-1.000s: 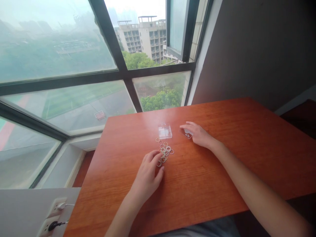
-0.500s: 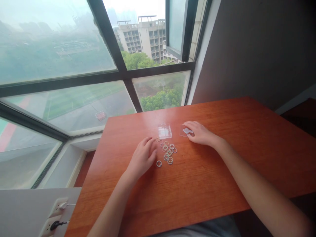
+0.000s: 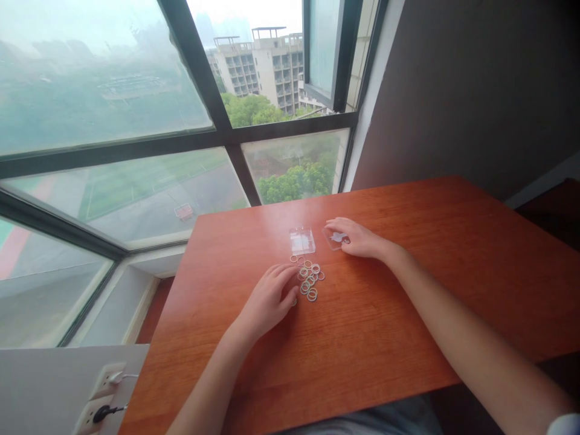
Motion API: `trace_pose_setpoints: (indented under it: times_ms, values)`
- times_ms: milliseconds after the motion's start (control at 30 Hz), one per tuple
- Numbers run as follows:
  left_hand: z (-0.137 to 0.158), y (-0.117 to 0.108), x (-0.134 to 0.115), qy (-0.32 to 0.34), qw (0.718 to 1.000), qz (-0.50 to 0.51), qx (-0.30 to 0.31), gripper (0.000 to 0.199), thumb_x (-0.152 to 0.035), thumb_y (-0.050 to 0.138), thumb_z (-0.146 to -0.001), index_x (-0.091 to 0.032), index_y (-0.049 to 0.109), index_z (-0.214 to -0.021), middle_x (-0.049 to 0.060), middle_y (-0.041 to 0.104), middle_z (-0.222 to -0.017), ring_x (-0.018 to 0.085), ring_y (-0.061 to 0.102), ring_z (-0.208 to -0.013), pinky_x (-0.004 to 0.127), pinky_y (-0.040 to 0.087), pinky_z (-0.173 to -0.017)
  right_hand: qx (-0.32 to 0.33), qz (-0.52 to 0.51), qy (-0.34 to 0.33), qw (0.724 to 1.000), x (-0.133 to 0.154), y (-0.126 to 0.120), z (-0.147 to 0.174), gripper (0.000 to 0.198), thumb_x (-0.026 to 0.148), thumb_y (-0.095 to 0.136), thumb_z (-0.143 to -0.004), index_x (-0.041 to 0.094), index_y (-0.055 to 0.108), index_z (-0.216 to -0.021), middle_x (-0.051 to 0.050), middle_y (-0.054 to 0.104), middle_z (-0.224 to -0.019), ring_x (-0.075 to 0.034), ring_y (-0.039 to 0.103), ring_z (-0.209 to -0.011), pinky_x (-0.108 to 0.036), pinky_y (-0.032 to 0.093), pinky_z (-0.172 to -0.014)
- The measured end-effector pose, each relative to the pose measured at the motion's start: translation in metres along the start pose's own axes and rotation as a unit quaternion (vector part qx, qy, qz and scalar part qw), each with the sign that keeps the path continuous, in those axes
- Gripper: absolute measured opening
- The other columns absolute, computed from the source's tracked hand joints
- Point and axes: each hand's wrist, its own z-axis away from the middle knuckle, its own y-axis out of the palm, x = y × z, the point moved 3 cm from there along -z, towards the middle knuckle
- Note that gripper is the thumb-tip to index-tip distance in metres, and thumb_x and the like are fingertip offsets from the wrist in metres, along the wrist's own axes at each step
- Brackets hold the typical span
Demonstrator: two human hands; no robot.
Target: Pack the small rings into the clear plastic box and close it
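Observation:
Several small pale rings (image 3: 310, 280), which look like hair ties, lie in a loose pile on the wooden table. At the pile's left edge is my left hand (image 3: 274, 296), palm down, with its fingers stretched out and the thumb apart. It partly covers one ring near the thumb; whether the fingertips press on any ring I cannot tell. My right hand (image 3: 360, 238) grips a flat clear plastic lid (image 3: 334, 239) with a pale print, its fingers over the far edge and thumb at the near side. Between lid and pile, a clear square plastic box (image 3: 302, 241) rests just beyond the rings.
The brown wooden table (image 3: 362, 338) reaches to large windows (image 3: 299, 163) with dark frames at its far and left sides. A grey wall (image 3: 453, 96) stands beyond the right part. Below left, a wall socket (image 3: 100, 396) has plugs in it.
My left hand has moved right and slightly nearer, onto the pile's left edge, and a few rings have shifted right. My right hand has moved the lid a little left, closer to the box.

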Motion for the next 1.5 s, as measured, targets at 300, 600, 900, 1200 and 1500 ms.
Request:
trace_pose_setpoints:
  times_ms: [300, 600, 900, 1200, 1500]
  values:
    - [0.041, -0.016, -0.003, -0.177, 0.980, -0.085, 0.031, 0.039, -0.029, 0.061, -0.084, -0.022, 0.055, -0.123, 0.009, 0.056, -0.118, 0.024, 0.060, -0.102, 0.038, 0.049, -0.089, -0.039, -0.023, -0.007, 0.999, 0.064, 0.019, 0.025, 0.033, 0.013, 0.051, -0.083, 0.019, 0.062, -0.113, -0.008, 0.063, -0.111, -0.018, 0.061, -0.097, -0.033, 0.049, -0.089]
    - [0.042, -0.004, -0.007, -0.220, 0.968, -0.113, 0.054, 0.012, -0.020, 0.045, -0.091, -0.019, 0.057, -0.089, 0.005, 0.058, -0.090, 0.018, 0.060, -0.081, 0.029, 0.045, -0.071, 0.100, 0.183, 0.018, 0.978, 0.124, 0.055, 0.002, 0.023, 0.029, 0.044, -0.094, 0.018, 0.059, -0.108, -0.009, 0.064, -0.103, -0.023, 0.062, -0.095, -0.031, 0.048, -0.075]
    - [0.024, 0.011, -0.015, -0.147, 0.982, -0.105, 0.046, 0.019, -0.017, 0.041, -0.092, -0.019, 0.059, -0.087, 0.005, 0.056, -0.089, 0.017, 0.057, -0.077, 0.027, 0.043, -0.069, 0.110, 0.183, 0.055, 0.975, 0.107, 0.047, 0.023, 0.019, 0.027, 0.044, -0.094, 0.019, 0.058, -0.103, -0.008, 0.066, -0.103, -0.021, 0.063, -0.093, -0.028, 0.046, -0.072]
    - [-0.018, 0.032, -0.027, -0.041, 0.995, -0.088, 0.038, 0.018, -0.011, 0.043, -0.088, -0.019, 0.059, -0.087, 0.005, 0.058, -0.092, 0.016, 0.055, -0.080, 0.026, 0.045, -0.072, 0.072, 0.088, 0.074, 0.991, 0.086, 0.026, 0.050, 0.029, 0.028, 0.048, -0.093, 0.025, 0.058, -0.120, -0.005, 0.064, -0.109, -0.018, 0.062, -0.092, -0.026, 0.042, -0.074]
    - [-0.008, -0.002, -0.018, -0.071, 0.994, -0.055, 0.064, 0.017, -0.020, 0.050, -0.088, -0.022, 0.061, -0.101, 0.004, 0.061, -0.096, 0.016, 0.060, -0.080, 0.026, 0.046, -0.071, 0.086, 0.065, 0.078, 0.991, 0.087, 0.017, 0.073, 0.018, 0.026, 0.056, -0.088, 0.023, 0.063, -0.104, -0.002, 0.067, -0.095, -0.018, 0.062, -0.083, -0.027, 0.040, -0.071]
